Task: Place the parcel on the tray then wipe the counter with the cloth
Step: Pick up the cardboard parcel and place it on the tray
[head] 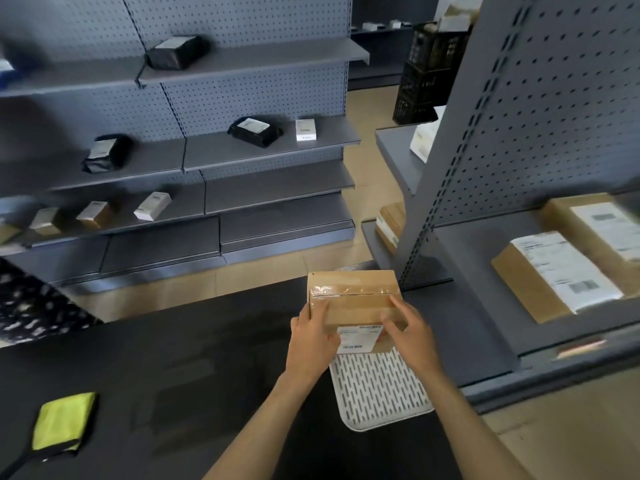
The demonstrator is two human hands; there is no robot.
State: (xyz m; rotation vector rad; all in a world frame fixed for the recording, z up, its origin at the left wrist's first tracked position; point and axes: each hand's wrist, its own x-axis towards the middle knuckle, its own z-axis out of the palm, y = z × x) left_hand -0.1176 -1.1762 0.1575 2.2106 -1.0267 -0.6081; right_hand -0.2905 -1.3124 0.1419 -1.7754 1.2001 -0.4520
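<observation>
The left hand and right hand clasp the parcel by its two sides above the tray; the box looks stiff, light and a little slippery where taped.

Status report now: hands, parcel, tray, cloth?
Left hand and right hand grip parcel at tray far edge. Cloth untouched, counter left. Nothing blocks.

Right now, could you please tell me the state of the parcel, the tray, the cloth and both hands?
Parcel: taped shut, held in both hands above the tray's far end.
Tray: flat on the counter, nothing resting on its visible part.
Cloth: folded, lying untouched on the counter.
Left hand: gripping the parcel's left side.
Right hand: gripping its right side.
</observation>
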